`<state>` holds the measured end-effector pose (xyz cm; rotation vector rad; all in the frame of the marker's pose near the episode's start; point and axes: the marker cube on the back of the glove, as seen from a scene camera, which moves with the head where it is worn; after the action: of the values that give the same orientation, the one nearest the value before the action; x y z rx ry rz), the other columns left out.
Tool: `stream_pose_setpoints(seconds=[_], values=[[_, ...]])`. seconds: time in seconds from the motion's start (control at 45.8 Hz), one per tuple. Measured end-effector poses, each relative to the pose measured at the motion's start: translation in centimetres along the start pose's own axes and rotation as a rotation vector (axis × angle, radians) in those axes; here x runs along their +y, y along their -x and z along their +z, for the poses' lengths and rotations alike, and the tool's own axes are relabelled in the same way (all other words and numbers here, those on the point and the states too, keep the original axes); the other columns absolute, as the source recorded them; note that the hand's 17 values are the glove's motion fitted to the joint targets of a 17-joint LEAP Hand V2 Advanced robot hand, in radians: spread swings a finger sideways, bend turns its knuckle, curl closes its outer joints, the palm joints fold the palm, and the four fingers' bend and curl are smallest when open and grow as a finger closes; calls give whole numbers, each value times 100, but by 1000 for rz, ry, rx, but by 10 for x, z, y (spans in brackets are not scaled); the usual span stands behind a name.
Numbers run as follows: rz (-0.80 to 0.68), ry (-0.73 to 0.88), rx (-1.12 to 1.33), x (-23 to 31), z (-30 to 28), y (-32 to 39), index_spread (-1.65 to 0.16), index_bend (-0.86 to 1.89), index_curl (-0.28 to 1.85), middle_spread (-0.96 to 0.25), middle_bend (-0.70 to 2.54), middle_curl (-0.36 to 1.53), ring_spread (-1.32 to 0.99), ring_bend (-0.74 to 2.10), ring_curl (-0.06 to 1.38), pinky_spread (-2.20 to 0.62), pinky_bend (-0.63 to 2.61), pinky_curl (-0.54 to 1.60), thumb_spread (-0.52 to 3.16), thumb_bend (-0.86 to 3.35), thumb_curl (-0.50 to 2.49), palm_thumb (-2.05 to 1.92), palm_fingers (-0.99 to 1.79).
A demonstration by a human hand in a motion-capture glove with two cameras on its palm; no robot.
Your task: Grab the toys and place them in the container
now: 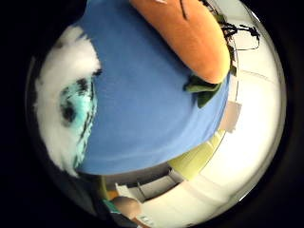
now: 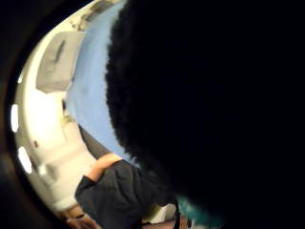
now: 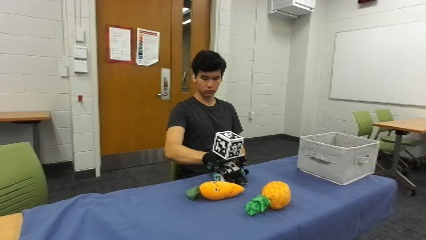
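A classroom with pale block walls and an orange door lay behind a long table (image 3: 133, 215) under a blue cloth, where a person sat facing the work. The grey fabric container (image 3: 337, 156) stood on the cloth toward one end, and everything else is best placed from it: the pineapple toy (image 3: 271, 196) lay nearest it, well apart, on the side facing the outside camera; the carrot toy (image 3: 217, 190) lay just beyond the pineapple, farther from the container; the gloved right hand (image 3: 226, 167) sat farther still, behind the carrot on the person's side. That hand was down on the cloth with its fingers curled around a fuzzy toy (image 1: 66, 114), white with teal and black patches in the little-finger palm view (the thumb-side view was mostly blocked by dark fuzz, so the toy was pressed close to the palm). What animal it was could not be told, nor which way it faced. The carrot lay flat with its long axis running along the table, green leaves pointing away from the container and its rounded tip toward it; the pineapple lay tilted, leaves aimed toward the table's near edge. Judging from this, the step in hand was lifting the gripped toy: it would pay to raise it straight up, carry it over the carrot and pineapple without brushing them, and let go only above the container's open top.
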<state>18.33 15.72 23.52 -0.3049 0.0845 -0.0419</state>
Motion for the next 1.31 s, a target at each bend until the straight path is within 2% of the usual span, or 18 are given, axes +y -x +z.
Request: stream_pose_setpoints(seconds=[0.066, 0.131, 0.153, 0.175, 0.262, 0.393, 0.502, 0.59, 0.677, 0.808, 0.896, 1.158, 1.311], values=[[16, -30, -27, -2, 1, -1, -16, 17, 23, -5, 18, 33, -26, 17, 23, -20, 66, 35, 101, -3, 28, 12, -6], [29, -64, -46, -5, 0, -3, -20, 33, 28, -8, 17, 32, -30, 19, 23, -22, 62, 34, 100, -3, 28, 11, 13], [30, -73, -52, -4, 0, -3, -19, 26, 26, -8, 18, 33, -29, 17, 23, -22, 63, 34, 100, -3, 28, 11, 3], [32, -81, -57, -4, -1, -1, -22, 44, 33, -9, 16, 32, -32, 21, 24, -24, 63, 35, 99, -3, 28, 10, 23], [37, -117, -70, -4, -6, -1, -26, 68, 39, -13, 15, 30, -38, 23, 23, -28, 59, 32, 100, -2, 29, 12, 47], [42, -147, -93, -4, -14, -4, -28, 82, 46, -20, 23, 32, -47, 35, 27, -32, 49, 29, 107, 4, 31, 23, 70], [50, -170, -69, -4, -20, -6, -28, 78, 50, -25, 32, 35, -51, 52, 32, -34, 43, 29, 116, 14, 35, 42, 86], [62, -164, -52, -8, -26, -9, -29, 64, 50, -31, 43, 39, -53, 61, 35, -38, 52, 32, 111, 20, 42, 57, 100], [58, -133, -43, -12, -29, -9, -30, 55, 50, -35, 50, 42, -54, 65, 37, -41, 60, 34, 105, 22, 47, 63, 112], [53, -104, -42, -19, -38, -3, -32, 44, 53, -38, 53, 45, -50, 90, 46, -47, 65, 37, 93, 20, 54, 67, 122], [45, -103, -29, -24, -55, 5, -33, 37, 55, -39, 74, 52, -46, 101, 50, -49, 62, 37, 86, 17, 57, 65, 132], [-7, -190, -32, -60, -183, 43, -37, 33, 67, -36, 97, 62, -40, 117, 54, -50, 66, 38, 77, 17, 68, 69, 125], [-98, -288, 24, -86, -267, 112, -40, 31, 76, -34, 101, 64, -39, 121, 55, -50, 69, 39, 74, 16, 74, 70, 122]])
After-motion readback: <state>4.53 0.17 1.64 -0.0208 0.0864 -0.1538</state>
